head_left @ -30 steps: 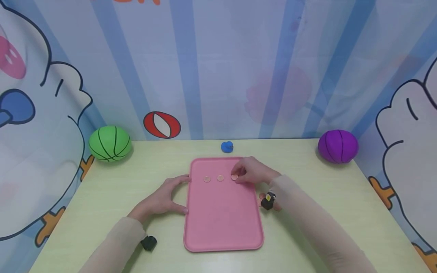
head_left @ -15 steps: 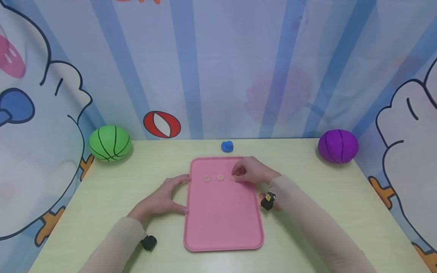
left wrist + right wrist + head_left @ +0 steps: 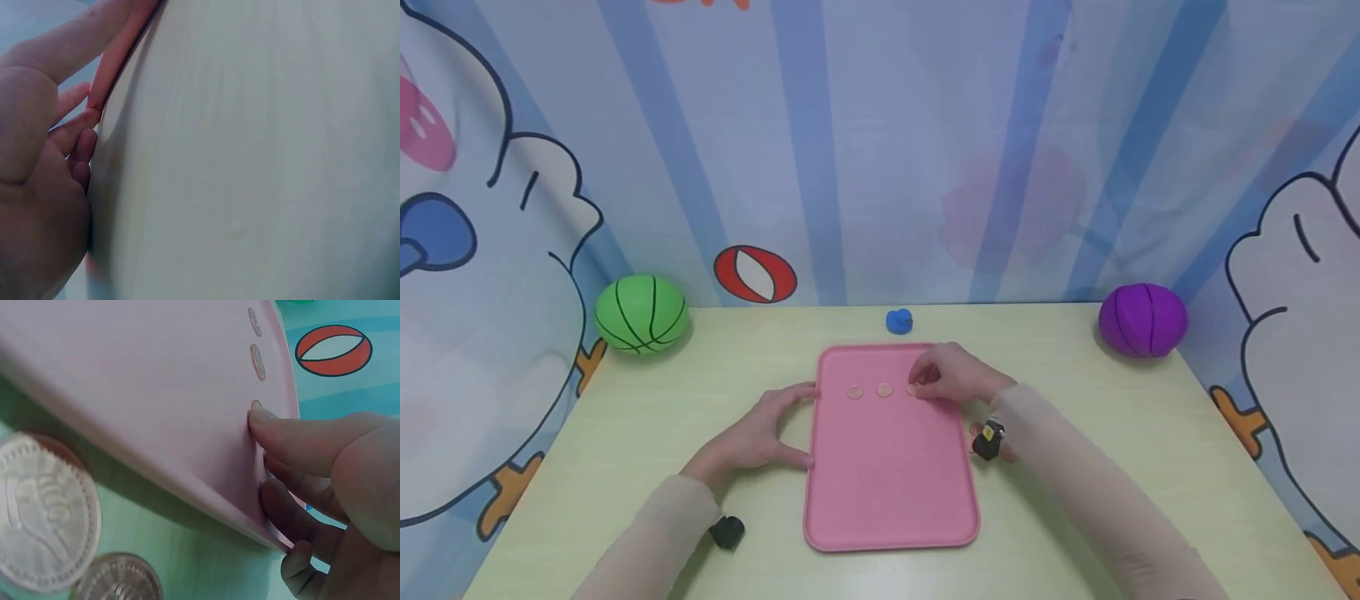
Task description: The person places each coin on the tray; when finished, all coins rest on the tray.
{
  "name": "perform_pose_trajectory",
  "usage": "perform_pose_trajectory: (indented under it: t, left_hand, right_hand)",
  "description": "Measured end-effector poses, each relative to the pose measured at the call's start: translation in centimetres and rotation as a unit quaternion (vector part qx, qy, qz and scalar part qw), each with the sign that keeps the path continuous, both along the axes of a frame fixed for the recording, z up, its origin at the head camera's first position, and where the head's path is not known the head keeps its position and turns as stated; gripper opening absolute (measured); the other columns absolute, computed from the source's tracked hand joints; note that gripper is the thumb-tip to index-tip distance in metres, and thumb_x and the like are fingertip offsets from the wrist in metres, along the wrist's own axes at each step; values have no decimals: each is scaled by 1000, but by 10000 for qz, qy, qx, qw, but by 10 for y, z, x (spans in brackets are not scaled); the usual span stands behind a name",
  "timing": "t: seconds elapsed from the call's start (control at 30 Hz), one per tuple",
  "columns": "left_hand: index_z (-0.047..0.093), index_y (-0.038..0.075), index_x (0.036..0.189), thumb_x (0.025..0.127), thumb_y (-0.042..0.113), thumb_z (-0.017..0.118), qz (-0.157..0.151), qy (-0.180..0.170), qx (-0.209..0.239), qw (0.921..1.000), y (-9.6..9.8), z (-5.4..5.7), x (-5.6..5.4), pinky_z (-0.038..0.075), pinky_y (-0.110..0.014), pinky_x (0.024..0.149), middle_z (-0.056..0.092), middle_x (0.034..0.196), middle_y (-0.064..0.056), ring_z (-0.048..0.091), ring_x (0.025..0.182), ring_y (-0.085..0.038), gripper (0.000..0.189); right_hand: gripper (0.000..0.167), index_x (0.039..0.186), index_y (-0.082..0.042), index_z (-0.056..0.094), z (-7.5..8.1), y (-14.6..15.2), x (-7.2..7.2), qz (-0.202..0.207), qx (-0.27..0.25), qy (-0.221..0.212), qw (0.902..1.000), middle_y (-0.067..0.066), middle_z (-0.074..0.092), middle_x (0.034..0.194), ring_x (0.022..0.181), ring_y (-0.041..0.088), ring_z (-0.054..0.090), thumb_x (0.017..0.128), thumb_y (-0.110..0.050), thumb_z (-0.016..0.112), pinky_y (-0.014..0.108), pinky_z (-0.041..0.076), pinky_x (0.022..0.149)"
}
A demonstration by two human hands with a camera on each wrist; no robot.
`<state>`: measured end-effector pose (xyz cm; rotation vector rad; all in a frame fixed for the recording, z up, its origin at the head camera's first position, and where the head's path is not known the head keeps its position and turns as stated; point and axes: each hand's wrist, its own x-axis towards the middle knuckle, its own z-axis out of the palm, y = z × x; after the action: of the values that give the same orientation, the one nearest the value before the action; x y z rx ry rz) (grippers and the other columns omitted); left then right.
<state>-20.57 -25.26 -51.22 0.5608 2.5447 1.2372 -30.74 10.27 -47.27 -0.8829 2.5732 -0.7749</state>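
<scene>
Your left hand (image 3: 758,433) – spread wide, grasping nothing, thumb and a finger touching the adjacent edge of the pink tray (image 3: 887,475) | your right hand (image 3: 958,375) – fingers curled, pinching a coin (image 3: 912,389) within the tray's rim | two flat coins (image 3: 884,390) in line, left of that pinch | loose coins (image 3: 47,512) outside the tray, by your right wrist

tray coin (image 3: 912,389) partly covered by right grip (image 3: 957,375), foreground coin (image 3: 40,515) cut off
</scene>
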Motion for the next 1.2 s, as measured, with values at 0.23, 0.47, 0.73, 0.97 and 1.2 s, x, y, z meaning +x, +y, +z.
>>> perform_pose_trajectory:
  t: [0.23, 0.47, 0.73, 0.97, 1.2]
  left_hand:
    - [44, 26, 159, 69, 36, 99, -10, -5, 28, 10000, 0, -1, 0, 17, -71, 124, 36, 168, -1, 22, 156, -36, 106]
    - [45, 25, 159, 70, 36, 99, -33, 29, 41, 10000, 0, -1, -1, 17, -72, 123, 36, 168, -1, 23, 156, -38, 105]
    - [45, 25, 158, 70, 37, 99, 6, 31, -5, 10000, 1, 0, 0, 17, -72, 123, 36, 169, -2, 23, 156, -38, 105]
    - [44, 24, 159, 70, 36, 99, 28, -10, -33, 10000, 2, 2, 2, 16, -73, 123, 35, 169, -3, 22, 156, -39, 106]
    - [44, 24, 159, 70, 36, 99, -41, 23, 61, 10000, 0, 0, 1, 15, -73, 123, 35, 169, -3, 22, 156, -39, 105]
  right_hand:
    - [12, 104, -12, 80, -1, 0, 0, -28, -16, -24, 10000, -4, 73, 91, 86, 12, 65, 95, -20, 80, 31, 58, 84]
    - [15, 106, -13, 79, -2, 6, -2, 124, -206, -19, 9997, -6, 74, 93, 88, 10, 66, 95, -23, 80, 31, 58, 86]
    - [21, 115, -13, 78, 5, 27, 0, 234, -615, -131, 9977, -5, 75, 104, 99, 13, 69, 96, -23, 79, 37, 58, 94]
    - [24, 118, -11, 78, 11, 55, 3, 67, -628, -323, 9975, -2, 77, 107, 99, 16, 70, 97, -23, 78, 35, 59, 88]
    - [16, 111, -14, 80, 11, 82, 6, 187, -396, -617, 9971, -4, 77, 102, 95, 14, 70, 97, -17, 74, 34, 58, 89]
